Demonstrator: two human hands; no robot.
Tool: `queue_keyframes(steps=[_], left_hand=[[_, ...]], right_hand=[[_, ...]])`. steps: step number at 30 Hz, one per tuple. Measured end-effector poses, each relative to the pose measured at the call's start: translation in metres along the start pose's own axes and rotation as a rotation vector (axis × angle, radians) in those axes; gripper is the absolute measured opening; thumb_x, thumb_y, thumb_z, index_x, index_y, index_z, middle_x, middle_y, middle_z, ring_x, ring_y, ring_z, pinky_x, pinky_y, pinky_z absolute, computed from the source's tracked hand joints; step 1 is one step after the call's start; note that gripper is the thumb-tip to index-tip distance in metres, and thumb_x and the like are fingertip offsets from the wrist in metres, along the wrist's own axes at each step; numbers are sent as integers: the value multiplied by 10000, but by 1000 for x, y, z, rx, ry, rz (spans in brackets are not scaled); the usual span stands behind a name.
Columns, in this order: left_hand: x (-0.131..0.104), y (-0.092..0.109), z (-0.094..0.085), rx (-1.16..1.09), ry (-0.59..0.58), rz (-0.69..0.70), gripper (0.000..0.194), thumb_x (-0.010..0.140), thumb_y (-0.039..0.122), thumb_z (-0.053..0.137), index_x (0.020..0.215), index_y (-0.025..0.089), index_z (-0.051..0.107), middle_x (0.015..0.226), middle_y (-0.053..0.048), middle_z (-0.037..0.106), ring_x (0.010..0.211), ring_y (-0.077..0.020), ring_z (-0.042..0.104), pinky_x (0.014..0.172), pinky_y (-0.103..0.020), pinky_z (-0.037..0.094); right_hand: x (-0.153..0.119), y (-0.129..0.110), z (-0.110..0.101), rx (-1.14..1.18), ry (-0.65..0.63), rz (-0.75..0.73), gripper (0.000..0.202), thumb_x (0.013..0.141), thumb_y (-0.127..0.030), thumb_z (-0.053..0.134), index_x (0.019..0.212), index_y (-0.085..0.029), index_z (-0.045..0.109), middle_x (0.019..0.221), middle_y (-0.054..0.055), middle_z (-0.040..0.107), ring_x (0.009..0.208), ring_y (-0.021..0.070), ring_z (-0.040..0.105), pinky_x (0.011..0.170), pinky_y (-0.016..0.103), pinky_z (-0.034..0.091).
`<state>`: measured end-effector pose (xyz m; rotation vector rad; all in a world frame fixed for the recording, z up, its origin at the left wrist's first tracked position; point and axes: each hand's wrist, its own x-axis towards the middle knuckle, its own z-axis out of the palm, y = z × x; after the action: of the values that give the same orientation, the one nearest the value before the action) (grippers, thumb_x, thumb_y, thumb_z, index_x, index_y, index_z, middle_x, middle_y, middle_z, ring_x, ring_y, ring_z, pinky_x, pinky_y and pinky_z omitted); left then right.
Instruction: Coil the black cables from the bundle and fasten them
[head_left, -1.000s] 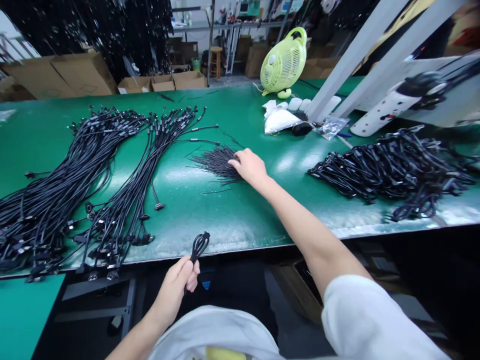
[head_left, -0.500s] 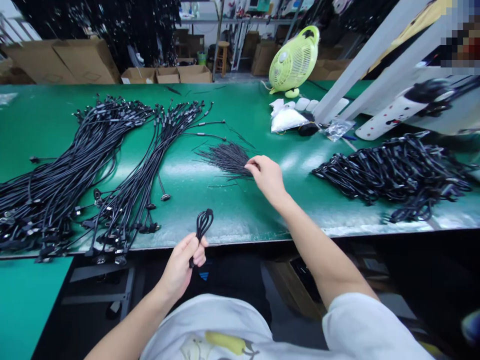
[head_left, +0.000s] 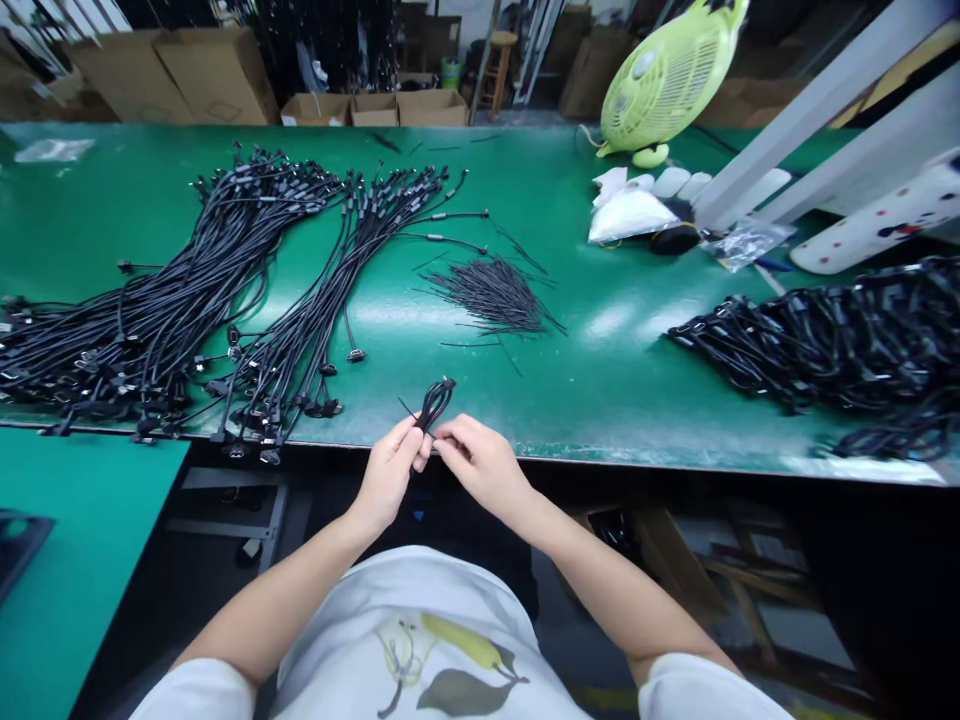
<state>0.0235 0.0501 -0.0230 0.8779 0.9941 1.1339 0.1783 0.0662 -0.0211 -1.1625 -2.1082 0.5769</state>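
A black cable (head_left: 436,403), folded into a small looped bundle, stands up out of my left hand (head_left: 391,467), whose fingers are closed round it. Right beside it, my right hand (head_left: 478,462) pinches a thin black twist tie (head_left: 406,407) against the bundle; the tie's free end sticks out to the left. Both hands are at the front edge of the green table. Beyond them lies a loose pile of black twist ties (head_left: 495,295). Two heaps of unfolded cables, a large one (head_left: 202,270) and a smaller one (head_left: 322,290), spread out to the left.
Bundled black cables (head_left: 847,340) are piled at the right. A green fan (head_left: 664,75) stands at the back, near white packets (head_left: 630,213) and a slanted grey post (head_left: 810,110). Cardboard boxes (head_left: 217,75) are behind the green table (head_left: 600,390).
My right hand has come back from the twist tie pile to the cable bundle, bringing a twist tie. My left hand still holds the cable. The view has shifted.
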Motion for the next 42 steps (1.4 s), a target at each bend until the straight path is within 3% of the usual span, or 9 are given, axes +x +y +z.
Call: queue_keyframes(steps=[3,7,12,17,23,28,32,36,42], left_hand=[[-1,2,-4,283,36,115,250,909,353,529,963,162,681,702,-7,548,614,-124,439,634,-256,380],[-4,15,-10,547,5,268,205,885,265,531,923,207,724,808,-51,642,747,-192,540,719,-277,400],[-3,26,-15,536,-122,137,214,844,236,519,704,192,675,627,-3,544,615,-156,442,637,-268,331],[1,18,-18,263,-266,-153,138,705,228,554,583,164,541,535,35,448,545,-110,366,578,-256,287],[2,10,-17,266,-259,-211,191,703,323,591,606,170,529,507,45,454,527,-110,394,568,-260,296],[-1,4,-12,381,-235,-167,81,704,201,523,629,177,540,549,39,506,574,-130,450,632,-280,351],[0,20,-4,374,-184,-14,220,683,103,491,810,189,650,821,-6,664,901,-213,563,872,-335,394],[11,46,3,94,-129,31,343,651,83,495,913,186,690,928,-20,688,1018,-228,547,968,-348,362],[33,54,1,-335,57,63,282,799,415,610,832,160,727,921,-72,688,977,-227,564,998,-372,353]], right_hand=[[3,-10,-9,-456,85,-360,210,944,-126,429,867,-158,621,739,35,581,681,135,515,659,282,385],[20,-19,-30,-701,11,-835,246,937,-87,390,985,-111,629,1103,121,616,975,196,546,841,351,402],[34,-25,-45,-825,-240,-934,216,926,-88,403,794,-138,566,754,41,530,687,157,495,661,330,378],[32,-34,-47,-889,-255,-1075,202,923,-103,394,922,-117,595,797,56,538,675,167,491,634,339,342],[29,-39,-46,-1083,-283,-1075,242,842,-66,402,745,-148,608,673,43,432,613,183,419,573,353,265],[29,-32,-39,-1066,-326,-1152,247,797,-52,404,675,-184,574,643,50,393,580,198,361,540,350,190],[38,-26,-33,-1079,-191,-998,273,768,-5,371,624,-192,508,582,39,365,518,190,317,537,351,178],[58,-24,-28,-1077,5,-820,219,757,-10,401,693,-169,536,612,36,426,523,178,387,528,339,200],[61,-31,-9,-548,269,-394,210,910,-121,414,747,-188,527,664,18,549,570,134,495,561,267,333]])
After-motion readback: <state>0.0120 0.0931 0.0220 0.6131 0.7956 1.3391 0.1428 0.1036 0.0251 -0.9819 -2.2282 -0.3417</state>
